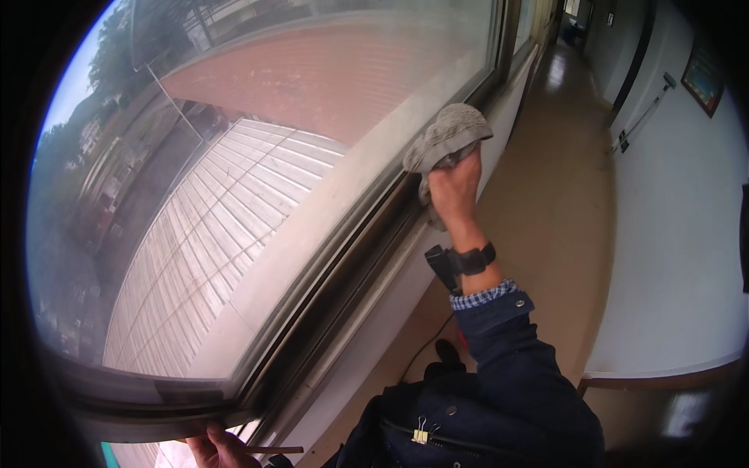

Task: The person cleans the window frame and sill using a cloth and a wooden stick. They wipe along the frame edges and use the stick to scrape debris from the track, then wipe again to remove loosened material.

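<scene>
A crumpled grey cloth [453, 134] is bunched in my right hand [455, 190], which grips it from below. The cloth lies against the lower frame of the window, beside the glass [327, 99]. My left hand [222, 447] is at the bottom edge of the view, partly cut off, by the near end of the window sash [158, 430]. A thin brown stick-like piece [275, 450] sticks out beside its fingers; whether the hand holds the piece or the sash, I cannot tell. Dark sliding tracks [351, 251] run along the sill between my hands.
A white wall [374, 316] drops from the sill to the brown corridor floor [544, 193]. A long-handled squeegee or mop [646, 111] leans on the opposite wall, near a framed picture [702, 76]. A dark cable [430, 345] lies near my foot. Metal roofing [216, 234] shows outside.
</scene>
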Action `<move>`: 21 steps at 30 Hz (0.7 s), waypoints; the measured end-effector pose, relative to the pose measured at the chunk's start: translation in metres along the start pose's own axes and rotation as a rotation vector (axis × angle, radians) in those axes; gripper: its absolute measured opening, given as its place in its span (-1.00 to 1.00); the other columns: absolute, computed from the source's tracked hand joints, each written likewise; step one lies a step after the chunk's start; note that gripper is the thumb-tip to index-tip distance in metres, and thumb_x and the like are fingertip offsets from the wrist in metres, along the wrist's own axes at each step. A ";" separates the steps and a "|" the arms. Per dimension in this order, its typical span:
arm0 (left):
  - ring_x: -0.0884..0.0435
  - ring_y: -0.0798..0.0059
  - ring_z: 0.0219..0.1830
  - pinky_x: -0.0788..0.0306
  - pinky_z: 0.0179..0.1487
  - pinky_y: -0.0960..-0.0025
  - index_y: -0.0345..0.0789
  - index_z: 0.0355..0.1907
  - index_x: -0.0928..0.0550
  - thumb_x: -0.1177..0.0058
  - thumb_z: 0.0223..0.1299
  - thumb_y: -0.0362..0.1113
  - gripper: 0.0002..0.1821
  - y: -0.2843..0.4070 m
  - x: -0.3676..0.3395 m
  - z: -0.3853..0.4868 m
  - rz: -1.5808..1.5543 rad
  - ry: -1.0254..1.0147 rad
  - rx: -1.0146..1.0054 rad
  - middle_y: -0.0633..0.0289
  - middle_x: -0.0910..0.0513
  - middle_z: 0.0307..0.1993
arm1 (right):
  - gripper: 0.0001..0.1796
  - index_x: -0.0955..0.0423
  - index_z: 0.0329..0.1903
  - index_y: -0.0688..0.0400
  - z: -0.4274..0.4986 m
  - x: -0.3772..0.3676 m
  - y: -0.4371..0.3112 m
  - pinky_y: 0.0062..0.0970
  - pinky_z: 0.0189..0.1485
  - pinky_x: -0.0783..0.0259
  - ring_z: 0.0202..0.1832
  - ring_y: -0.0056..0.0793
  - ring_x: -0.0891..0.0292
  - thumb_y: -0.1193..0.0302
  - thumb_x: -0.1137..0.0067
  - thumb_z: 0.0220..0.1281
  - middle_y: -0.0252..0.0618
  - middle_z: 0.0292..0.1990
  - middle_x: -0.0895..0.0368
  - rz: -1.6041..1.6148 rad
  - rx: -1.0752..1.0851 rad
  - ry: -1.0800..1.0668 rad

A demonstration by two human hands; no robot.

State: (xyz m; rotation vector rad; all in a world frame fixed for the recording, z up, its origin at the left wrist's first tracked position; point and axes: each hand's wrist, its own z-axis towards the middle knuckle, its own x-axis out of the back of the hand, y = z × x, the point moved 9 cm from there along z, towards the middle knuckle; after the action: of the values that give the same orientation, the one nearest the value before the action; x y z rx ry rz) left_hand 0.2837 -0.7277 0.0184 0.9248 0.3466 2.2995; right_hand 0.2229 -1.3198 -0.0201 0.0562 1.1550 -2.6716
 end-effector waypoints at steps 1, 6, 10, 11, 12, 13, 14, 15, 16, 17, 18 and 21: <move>-0.52 0.59 -0.56 -0.41 -0.53 0.35 -0.30 -0.06 -0.77 0.25 0.60 0.50 -0.15 0.004 0.004 -0.004 0.026 -0.027 0.015 0.24 -0.69 -0.48 | -0.43 -0.42 0.32 0.29 0.021 0.005 0.015 -0.11 0.39 -0.42 0.29 0.11 -0.55 0.44 -0.36 0.30 0.10 0.23 -0.61 -0.024 0.014 -0.001; -0.46 0.47 -0.57 -0.35 -0.51 0.33 -0.37 0.06 -0.73 -0.09 0.56 0.25 -0.37 -0.041 0.006 -0.020 -0.071 0.059 0.315 0.19 -0.57 -0.56 | -0.46 -0.44 0.30 0.28 0.098 0.016 0.089 -0.15 0.39 -0.43 0.26 0.07 -0.58 0.43 -0.33 0.31 0.07 0.20 -0.65 -0.089 0.043 0.000; -0.39 0.54 -0.68 -0.21 -0.66 0.46 -0.42 -0.01 -0.78 -0.11 0.59 0.19 -0.40 -0.095 0.013 -0.037 -0.117 0.238 0.426 0.24 -0.56 -0.61 | -0.47 -0.46 0.30 0.25 0.131 0.016 0.139 -0.18 0.40 -0.42 0.27 0.05 -0.59 0.44 -0.32 0.29 0.05 0.20 -0.67 -0.095 0.044 -0.015; -0.37 0.54 -0.69 -0.19 -0.67 0.46 -0.42 -0.01 -0.78 -0.10 0.59 0.21 -0.38 -0.098 0.011 -0.038 -0.124 0.234 0.395 0.24 -0.55 -0.62 | -0.47 -0.47 0.30 0.24 0.141 0.017 0.154 -0.19 0.40 -0.42 0.27 0.05 -0.59 0.44 -0.31 0.29 0.04 0.20 -0.67 -0.091 0.000 -0.015; -0.36 0.55 -0.71 -0.17 -0.69 0.47 -0.42 -0.01 -0.78 -0.10 0.59 0.22 -0.37 -0.105 0.012 -0.040 -0.132 0.230 0.364 0.25 -0.53 -0.64 | -0.49 -0.49 0.28 0.22 0.145 0.018 0.161 -0.21 0.41 -0.41 0.28 0.02 -0.59 0.43 -0.31 0.29 0.00 0.21 -0.67 -0.098 0.009 -0.012; -0.34 0.55 -0.72 -0.15 -0.71 0.47 -0.42 -0.01 -0.78 -0.10 0.59 0.24 -0.35 -0.106 0.012 -0.041 -0.135 0.224 0.332 0.25 -0.52 -0.65 | -0.49 -0.50 0.27 0.22 0.152 0.020 0.166 -0.21 0.42 -0.41 0.28 0.01 -0.59 0.43 -0.32 0.28 -0.01 0.21 -0.67 -0.116 0.042 -0.004; -0.35 0.56 -0.71 -0.17 -0.69 0.46 -0.41 -0.07 -0.78 -0.09 0.59 0.27 -0.33 -0.109 0.014 -0.041 -0.075 0.214 0.326 0.28 -0.50 -0.67 | -0.50 -0.50 0.27 0.21 0.160 0.021 0.173 -0.21 0.42 -0.41 0.29 0.01 -0.59 0.42 -0.32 0.28 -0.02 0.21 -0.67 -0.131 0.046 0.002; -0.37 0.55 -0.70 -0.20 -0.68 0.45 -0.40 -0.09 -0.79 -0.08 0.59 0.27 -0.34 -0.118 0.016 -0.046 -0.058 0.223 0.404 0.29 -0.50 -0.67 | -0.51 -0.51 0.26 0.21 0.167 0.023 0.179 -0.21 0.42 -0.41 0.29 0.00 -0.59 0.42 -0.32 0.28 -0.02 0.21 -0.68 -0.140 0.041 0.015; -0.38 0.54 -0.70 -0.23 -0.67 0.43 -0.39 -0.12 -0.79 -0.07 0.60 0.26 -0.34 -0.128 0.018 -0.050 -0.042 0.233 0.481 0.30 -0.51 -0.67 | -0.51 -0.53 0.25 0.18 0.173 0.024 0.187 -0.22 0.42 -0.41 0.30 -0.03 -0.58 0.42 -0.34 0.27 -0.05 0.21 -0.67 -0.121 0.014 0.021; -0.40 0.53 -0.69 -0.26 -0.66 0.42 -0.38 -0.15 -0.79 -0.05 0.61 0.26 -0.35 -0.138 0.019 -0.054 -0.029 0.245 0.558 0.30 -0.51 -0.68 | -0.51 -0.53 0.25 0.17 0.177 0.023 0.190 -0.23 0.42 -0.41 0.30 -0.04 -0.58 0.42 -0.35 0.27 -0.06 0.21 -0.67 -0.126 0.048 0.023; -0.55 0.41 -0.61 -0.43 -0.56 0.26 -0.38 -0.25 -0.79 -0.14 0.54 0.26 -0.36 -0.149 0.018 -0.059 -0.064 0.249 0.628 0.26 -0.58 -0.63 | -0.51 -0.53 0.25 0.16 0.180 0.023 0.194 -0.24 0.42 -0.41 0.31 -0.05 -0.58 0.41 -0.36 0.26 -0.07 0.22 -0.67 -0.126 0.063 0.036; -0.42 0.60 -0.56 -0.27 -0.52 0.42 -0.37 0.02 -0.73 -0.17 0.58 0.08 -0.52 -0.174 0.008 -0.062 -0.270 0.305 0.620 0.32 -0.65 -0.44 | -0.49 -0.54 0.24 0.14 0.189 0.025 0.205 -0.20 0.42 -0.40 0.30 -0.05 -0.57 0.39 -0.39 0.24 -0.10 0.20 -0.67 -0.171 0.126 0.111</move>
State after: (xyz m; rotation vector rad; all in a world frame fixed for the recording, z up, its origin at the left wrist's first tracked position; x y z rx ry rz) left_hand 0.3157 -0.5897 -0.0999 0.7365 1.2852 2.1003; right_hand 0.2553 -1.5971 -0.0397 0.1339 1.0651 -2.9237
